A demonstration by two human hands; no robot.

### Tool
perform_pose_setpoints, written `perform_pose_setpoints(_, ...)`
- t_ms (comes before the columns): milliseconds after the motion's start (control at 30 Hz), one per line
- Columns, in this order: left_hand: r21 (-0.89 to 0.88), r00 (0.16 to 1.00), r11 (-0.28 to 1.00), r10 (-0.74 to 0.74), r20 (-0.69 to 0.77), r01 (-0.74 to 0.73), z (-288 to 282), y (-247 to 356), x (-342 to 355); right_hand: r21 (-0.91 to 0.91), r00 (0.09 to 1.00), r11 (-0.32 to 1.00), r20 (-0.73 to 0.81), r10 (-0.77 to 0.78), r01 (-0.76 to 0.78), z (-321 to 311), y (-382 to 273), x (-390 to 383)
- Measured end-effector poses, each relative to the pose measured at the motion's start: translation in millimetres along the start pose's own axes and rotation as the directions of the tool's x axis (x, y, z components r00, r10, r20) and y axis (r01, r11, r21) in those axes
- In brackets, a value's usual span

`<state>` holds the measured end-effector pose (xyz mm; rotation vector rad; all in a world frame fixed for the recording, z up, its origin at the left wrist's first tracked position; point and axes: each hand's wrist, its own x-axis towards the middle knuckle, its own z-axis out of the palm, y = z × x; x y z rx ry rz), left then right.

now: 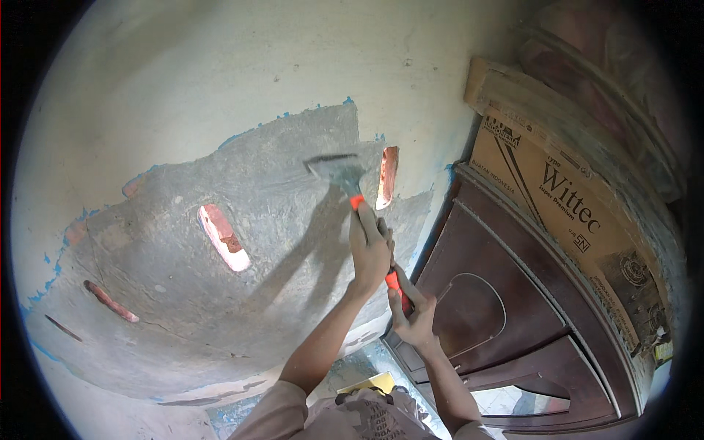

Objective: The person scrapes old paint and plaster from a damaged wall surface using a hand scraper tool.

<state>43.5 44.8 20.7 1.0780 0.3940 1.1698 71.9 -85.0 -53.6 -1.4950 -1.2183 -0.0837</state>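
A long-handled scraper (343,174) with a broad grey metal blade and a red and black handle is in both my hands. Its blade lies at the grey patch (286,191) of the wall, though whether it touches is hard to tell. My left hand (371,246) wraps the handle just below the blade. Lower down, my right hand (414,317) closes round the handle's end. To the right of the blade is a narrow slot (389,176) in the wall showing reddish brick. A wider brick-filled slot (224,238) lies to the left, below blade level.
Whitish paint (242,73) with ragged blue edges surrounds the grey patch. At the lower left a thin reddish slot (110,301) cuts the wall. A dark brown wooden cabinet (506,249) stands close on the right, with a cardboard box (565,191) above it.
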Motion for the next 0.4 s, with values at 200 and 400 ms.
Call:
perform_pose_setpoints(200,0.007,0.998,1.000,0.002,0.064,-0.002,11.0,26.7,17.4,0.012,0.999,1.000,-0.033,0.008,-0.007,-8.4,-21.8,28.8)
perform_pose_setpoints(400,-0.024,0.996,0.999,0.033,0.086,-0.031,-3.4,5.1,2.6,0.032,0.999,0.999,0.022,0.023,-0.024,-6.9,-4.9,5.3)
